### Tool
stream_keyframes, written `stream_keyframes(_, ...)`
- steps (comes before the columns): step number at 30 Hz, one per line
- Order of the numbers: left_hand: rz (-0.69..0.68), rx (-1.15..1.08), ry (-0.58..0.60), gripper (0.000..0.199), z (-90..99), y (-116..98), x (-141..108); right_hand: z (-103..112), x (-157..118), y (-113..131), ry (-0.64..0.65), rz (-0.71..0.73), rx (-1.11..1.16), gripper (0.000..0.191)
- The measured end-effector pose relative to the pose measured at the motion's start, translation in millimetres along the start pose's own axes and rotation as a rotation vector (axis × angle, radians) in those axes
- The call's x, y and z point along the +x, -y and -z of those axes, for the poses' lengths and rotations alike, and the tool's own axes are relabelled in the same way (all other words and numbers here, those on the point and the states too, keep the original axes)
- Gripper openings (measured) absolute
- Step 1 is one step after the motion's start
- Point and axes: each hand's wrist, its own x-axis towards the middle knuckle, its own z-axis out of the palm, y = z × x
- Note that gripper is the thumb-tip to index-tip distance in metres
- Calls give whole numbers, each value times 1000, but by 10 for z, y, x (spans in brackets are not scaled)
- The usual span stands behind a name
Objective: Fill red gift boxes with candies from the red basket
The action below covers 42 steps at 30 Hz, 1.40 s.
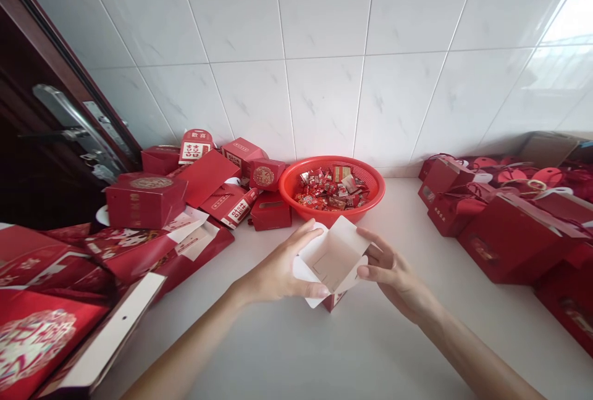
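A small gift box (334, 256), red outside and white inside, stands with its top flaps spread outward; no contents show inside. My left hand (282, 267) is closed on its left flaps, thumb at the near corner and fingers at the far left. On the opposite side, my right hand (391, 276) pinches a right flap between thumb and fingers. Just beyond the box sits a red plastic basket (286, 185) holding many small wrapped candies (331, 189).
Red gift boxes and flattened cartons (146, 199) are piled on the left, near a dark door with a metal handle (69, 116). Red boxes with ribbons (504, 236) stand in a group on the right. A white tiled wall (324, 97) rises behind the white table (287, 350).
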Motion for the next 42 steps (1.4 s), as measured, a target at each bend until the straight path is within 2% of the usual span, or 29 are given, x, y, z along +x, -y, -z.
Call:
stream_keyframes(12,-90,-54,-23,116,0,141,97,-52,-24,14,-82,-15,3,80)
stream_keyframes(20,-144,-73,-24,110,-1,154,166,-79,-61,-26,-151,0,-9,78)
stream_keyframes(28,-177,3,-64,99,8,121,268,-21,63,-34,-209,124,-126,80)
stream_keyframes(32,-178,37,-78,90,60,38,263,63,76,51,-197,114,-272,77)
stream_keyframes(38,-257,30,-129,57,187,-107,230,99,90,308,-244,292,-424,54)
stream_keyframes(42,-306,24,-247,42,428,-109,502,112,382,579,-266,434,-481,43)
